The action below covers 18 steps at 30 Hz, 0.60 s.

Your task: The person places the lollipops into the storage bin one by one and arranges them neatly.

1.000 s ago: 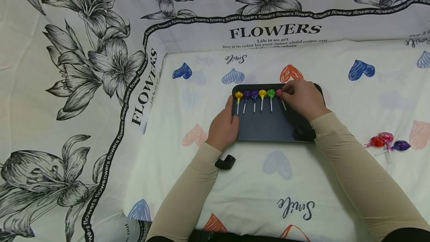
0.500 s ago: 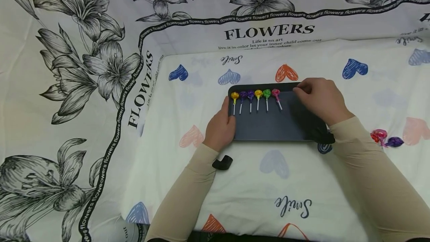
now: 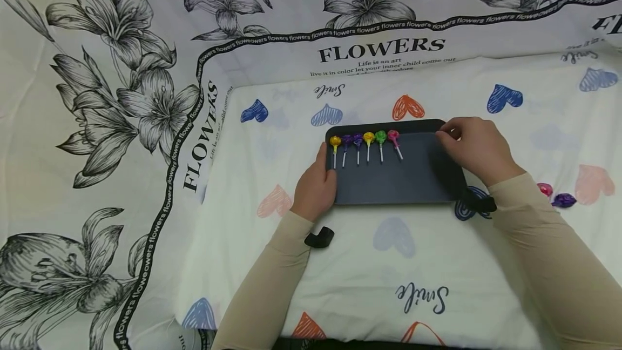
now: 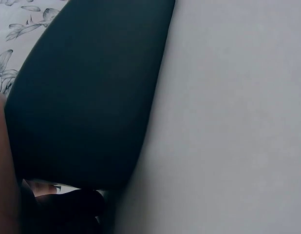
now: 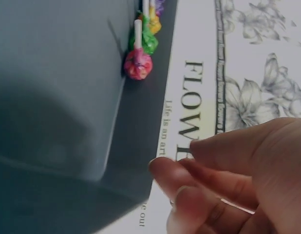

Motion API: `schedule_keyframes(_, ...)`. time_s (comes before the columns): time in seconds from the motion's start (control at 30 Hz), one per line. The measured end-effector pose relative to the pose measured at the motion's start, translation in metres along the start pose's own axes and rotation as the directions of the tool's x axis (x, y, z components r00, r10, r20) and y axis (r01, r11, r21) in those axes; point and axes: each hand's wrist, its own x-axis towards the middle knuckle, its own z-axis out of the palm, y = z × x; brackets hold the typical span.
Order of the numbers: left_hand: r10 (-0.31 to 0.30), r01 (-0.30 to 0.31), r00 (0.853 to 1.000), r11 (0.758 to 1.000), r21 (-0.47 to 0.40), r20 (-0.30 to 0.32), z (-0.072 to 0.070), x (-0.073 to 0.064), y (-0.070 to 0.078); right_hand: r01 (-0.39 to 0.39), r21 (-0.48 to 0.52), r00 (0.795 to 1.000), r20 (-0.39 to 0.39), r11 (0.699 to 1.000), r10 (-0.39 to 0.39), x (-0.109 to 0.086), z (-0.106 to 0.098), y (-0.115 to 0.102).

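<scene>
A dark grey tray (image 3: 398,182) lies on the heart-print cloth. Along its far side several lollipops stand in a row, sticks toward me: a yellow one (image 3: 335,142) at the left end, then purple ones, another yellow, a green one (image 3: 380,137) and a pink one (image 3: 393,137), whose stick slants. My left hand (image 3: 313,185) grips the tray's left edge; its fingertips are mostly hidden. My right hand (image 3: 478,147) is by the far right corner of the tray, fingers loosely bent. In the right wrist view its fingertips (image 5: 162,168) have nothing between them.
Right of the tray, partly behind my right sleeve, lie a purple lollipop (image 3: 563,200) and a pink-red one (image 3: 545,189). A black strap end (image 3: 319,237) sticks out at my left wrist. The flower-print cloth (image 3: 272,58) extends beyond the heart-print one.
My right hand has let go of the pink lollipop and moved right to the tray's corner. The left hand has stayed at the tray's left edge. The head view has shifted slightly.
</scene>
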Motion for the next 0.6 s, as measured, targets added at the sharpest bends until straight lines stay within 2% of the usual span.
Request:
schedule_keyframes(0.17,-0.004,0.004,1.000,1.000,-0.001,0.001,0.002,0.000,-0.001,-0.035,-0.017,0.999,-0.003,0.999,0.035,-0.008,-0.006,0.010)
schedule_keyframes(0.6,0.001,-0.001,1.000,1.000,-0.027,0.002,0.001,0.001,-0.001,-0.064,-0.043,0.998,0.008,0.997,0.064,-0.028,-0.015,0.037)
